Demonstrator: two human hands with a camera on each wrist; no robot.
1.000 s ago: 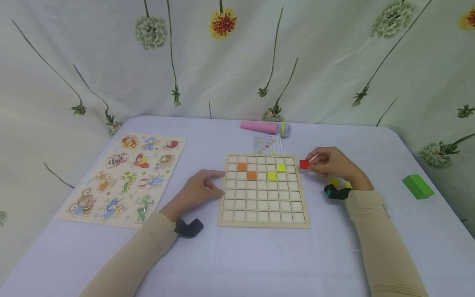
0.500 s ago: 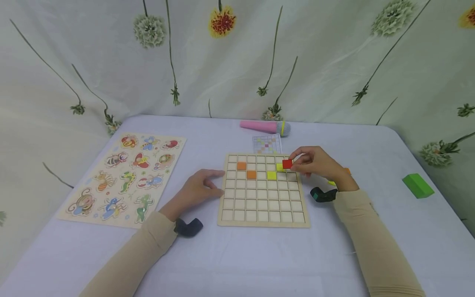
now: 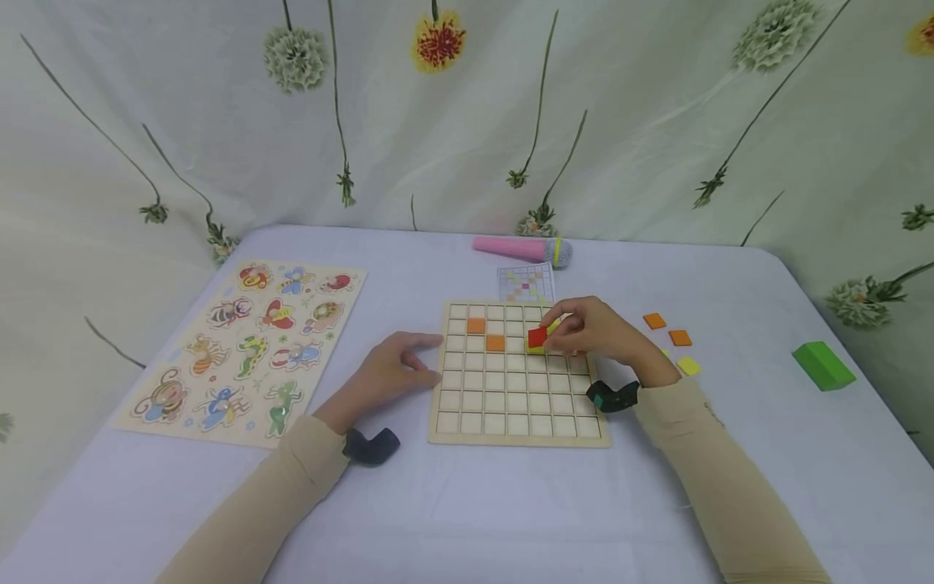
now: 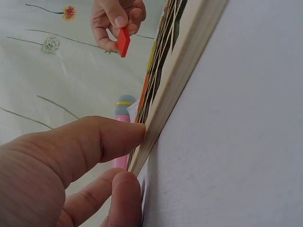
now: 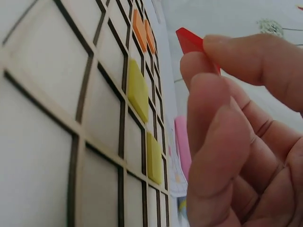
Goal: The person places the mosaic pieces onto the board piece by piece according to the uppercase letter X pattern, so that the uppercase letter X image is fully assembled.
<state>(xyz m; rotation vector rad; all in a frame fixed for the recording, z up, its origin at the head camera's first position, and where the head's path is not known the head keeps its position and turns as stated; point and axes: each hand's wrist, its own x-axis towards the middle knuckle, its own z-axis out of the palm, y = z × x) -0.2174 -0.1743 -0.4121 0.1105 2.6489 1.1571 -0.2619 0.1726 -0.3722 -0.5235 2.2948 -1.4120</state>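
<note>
My right hand [image 3: 594, 328] pinches a red square tile [image 3: 537, 337] between thumb and fingers, above the wooden grid board [image 3: 503, 403]. In the right wrist view the red tile stands tilted, off the board's surface. Below it in the head view is a yellow tile [image 5: 138, 92] set in a cell; a second yellow tile [image 5: 154, 158] sits diagonally from it, partly hidden by my fingers in the head view. Two orange tiles [image 3: 476, 325] lie in cells on the board's upper left. My left hand [image 3: 390, 369] touches the board's left edge with thumb and fingertips, spread apart.
Behind the board lie a card with a coloured grid [image 3: 525, 283] and a pink toy microphone [image 3: 518, 248]. Loose orange tiles [image 3: 679, 337] and yellow tiles [image 3: 688, 366] are right of the board. A green block [image 3: 823, 365] stands far right, an insect picture board [image 3: 244, 357] left.
My right hand has carried the red tile left, from beside the board to above a yellow tile on it, uncovering the loose tiles at right. My left hand has stayed at the edge.
</note>
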